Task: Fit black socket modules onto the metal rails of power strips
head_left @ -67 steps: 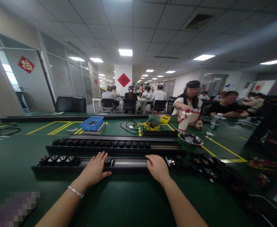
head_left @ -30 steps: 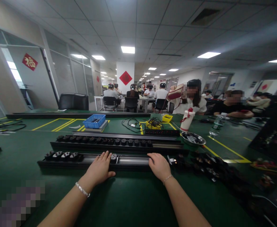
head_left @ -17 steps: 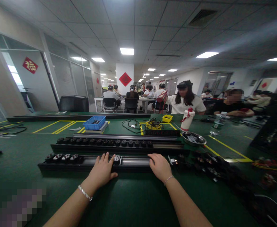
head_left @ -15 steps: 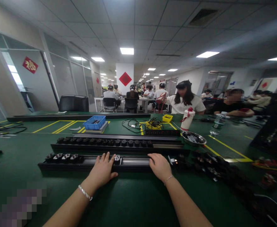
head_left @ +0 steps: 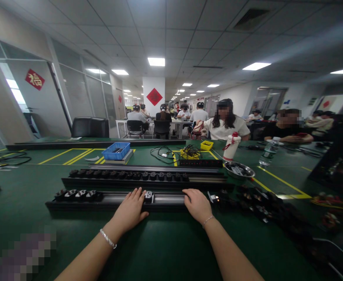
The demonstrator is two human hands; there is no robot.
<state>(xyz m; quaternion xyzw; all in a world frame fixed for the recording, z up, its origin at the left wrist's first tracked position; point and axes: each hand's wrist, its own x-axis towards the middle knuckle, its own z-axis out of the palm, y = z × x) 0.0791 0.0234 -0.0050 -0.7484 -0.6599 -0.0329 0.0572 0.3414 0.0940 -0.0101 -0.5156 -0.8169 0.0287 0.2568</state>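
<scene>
A long black rail (head_left: 115, 198) lies across the green table in front of me, with several black round modules (head_left: 81, 194) seated at its left end. My left hand (head_left: 131, 208) lies over the rail's middle, fingers extended, beside a single module with a white face (head_left: 148, 196). Over the right part of the rail rests my right hand (head_left: 198, 205), its fingers bent over the edge; whether they grip it is hard to tell. Behind is a second rail (head_left: 206, 180) with a row of several modules.
A blue bin (head_left: 116, 150), a yellow tray (head_left: 207, 145), a metal bowl (head_left: 239, 170), a white tumbler (head_left: 231, 147) and a bottle (head_left: 269, 152) stand farther back. Dark parts (head_left: 259, 207) are heaped at right. A person (head_left: 225, 125) sits across the table.
My left hand has moved slightly right along the rail, and the single module beside it sits a little farther right. My right hand stays nearly in place.
</scene>
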